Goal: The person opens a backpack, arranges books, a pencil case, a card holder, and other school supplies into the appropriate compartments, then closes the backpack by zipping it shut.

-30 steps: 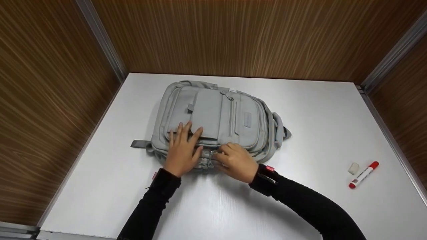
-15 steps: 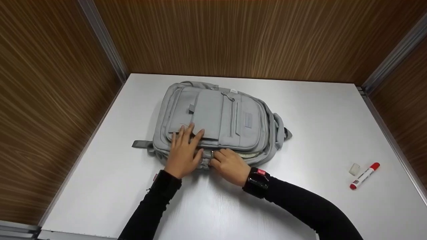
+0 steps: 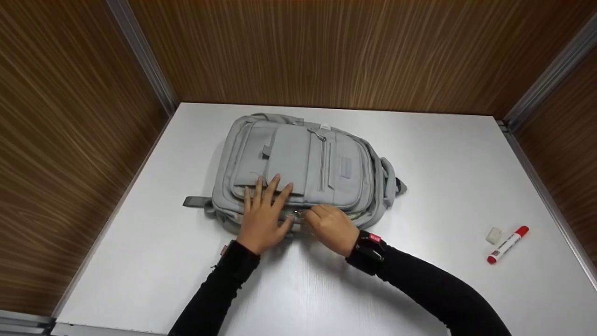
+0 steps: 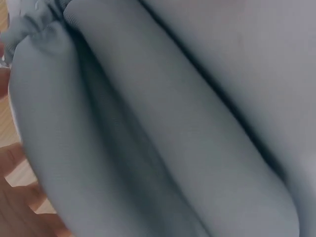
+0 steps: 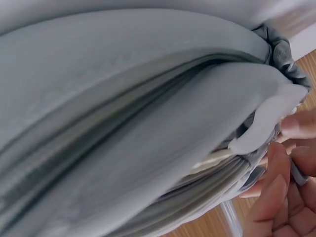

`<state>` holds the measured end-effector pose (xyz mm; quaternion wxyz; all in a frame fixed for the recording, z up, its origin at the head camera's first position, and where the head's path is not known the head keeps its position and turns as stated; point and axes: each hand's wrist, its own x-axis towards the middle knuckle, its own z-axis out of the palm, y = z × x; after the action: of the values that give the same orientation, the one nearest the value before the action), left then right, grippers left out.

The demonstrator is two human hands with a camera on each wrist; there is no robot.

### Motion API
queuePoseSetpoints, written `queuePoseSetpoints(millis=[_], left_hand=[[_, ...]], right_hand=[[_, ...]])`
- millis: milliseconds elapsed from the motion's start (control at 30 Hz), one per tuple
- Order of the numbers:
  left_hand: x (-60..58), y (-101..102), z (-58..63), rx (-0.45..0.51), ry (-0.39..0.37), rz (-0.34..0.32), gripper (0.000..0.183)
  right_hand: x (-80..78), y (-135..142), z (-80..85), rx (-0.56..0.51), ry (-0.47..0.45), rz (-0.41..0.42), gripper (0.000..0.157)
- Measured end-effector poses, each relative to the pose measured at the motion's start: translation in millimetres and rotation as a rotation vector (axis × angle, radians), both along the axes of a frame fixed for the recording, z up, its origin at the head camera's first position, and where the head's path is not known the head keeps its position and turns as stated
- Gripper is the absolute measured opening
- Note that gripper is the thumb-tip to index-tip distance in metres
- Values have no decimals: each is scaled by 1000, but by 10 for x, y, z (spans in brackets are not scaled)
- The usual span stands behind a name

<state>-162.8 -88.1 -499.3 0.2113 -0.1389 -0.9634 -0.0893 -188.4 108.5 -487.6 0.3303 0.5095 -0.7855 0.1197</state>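
Note:
A grey backpack (image 3: 289, 158) lies on its back on the white table, its top handle to the right. My left hand (image 3: 264, 221) rests on the near side of its front, fingers spread across the lower edge of the flap pocket. Beside it, my right hand (image 3: 332, 228) has curled fingers at the zip along the near side, close to a small metal fitting (image 3: 297, 213). The right wrist view shows thumb and finger pinching a small grey zip pull (image 5: 298, 173). Pale lining shows in a gap of the zip to the right of that hand.
A red-capped white marker (image 3: 508, 244) and a small whitish block (image 3: 493, 235), perhaps an eraser, lie at the table's right. Wood-grain panels (image 3: 336, 56) enclose the table at the back and sides. A grey strap (image 3: 196, 201) sticks out left of the backpack.
My left hand has slid slightly to the right along the backpack. The right hand went a little left, then came back right, staying at the zip. The backpack lies in nearly the same place.

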Motion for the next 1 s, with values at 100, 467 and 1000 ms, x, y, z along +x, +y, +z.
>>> queuePoseSetpoints(millis=[100,467,1000], left_hand=[[-8,8,-33,-11,5,8,77],[-22,-13,-113,-10,-3,-6,74],[-31,-344,-86,12,-32,19,77]], right_hand=[[-14,36,16,-10,-30,-33,6],[-62,223,38,-34,-189,-95,9],[-189,626,92,-13,-444,-165,9]])
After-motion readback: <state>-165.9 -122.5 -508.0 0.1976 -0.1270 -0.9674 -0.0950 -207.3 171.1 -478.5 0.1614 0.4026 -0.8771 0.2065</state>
